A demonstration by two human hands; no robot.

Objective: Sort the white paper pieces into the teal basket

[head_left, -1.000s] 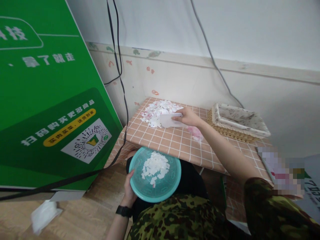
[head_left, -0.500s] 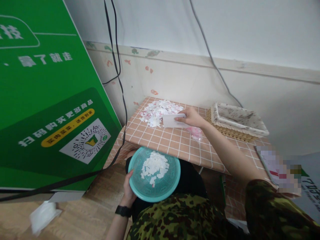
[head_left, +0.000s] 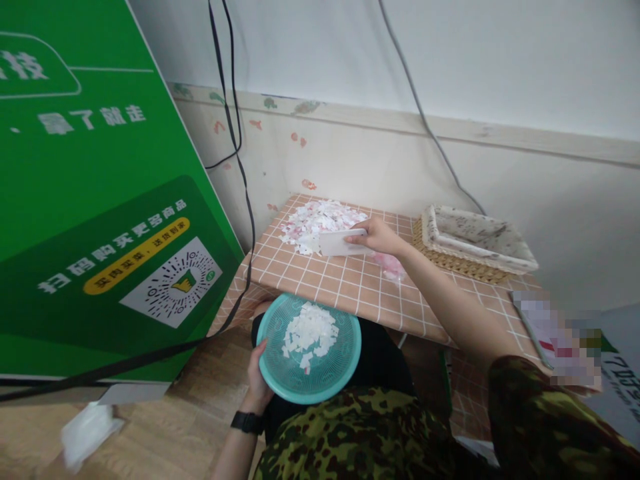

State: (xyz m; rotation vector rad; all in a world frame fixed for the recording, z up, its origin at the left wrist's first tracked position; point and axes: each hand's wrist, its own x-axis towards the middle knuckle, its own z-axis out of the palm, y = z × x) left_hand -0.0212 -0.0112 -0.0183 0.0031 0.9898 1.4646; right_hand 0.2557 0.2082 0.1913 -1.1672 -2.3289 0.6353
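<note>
My right hand (head_left: 364, 238) grips a flat white card (head_left: 336, 243), held on edge over the table against the near right side of a heap of white and pinkish paper scraps (head_left: 320, 219). Below the table's front edge, my left hand (head_left: 259, 377) is closed on the left rim of a round turquoise plastic basket (head_left: 345, 360), which rests on my lap. White paper scraps (head_left: 310, 332) lie in the middle of the basket. Just under my right wrist sits a small clear bag (head_left: 390, 265) with something pink in it.
A wicker basket (head_left: 465, 265) with a patterned cloth lining stands at the table's back right. A phone-like flat object (head_left: 533, 330) lies near the right end. Left of the checked table (head_left: 385, 303) rises a green printed panel (head_left: 100, 200), with a black strap (head_left: 245, 233) hanging before it.
My right hand and the white card have shifted slightly left, toward the scraps on the table. My left hand and the turquoise basket stay where they were.
</note>
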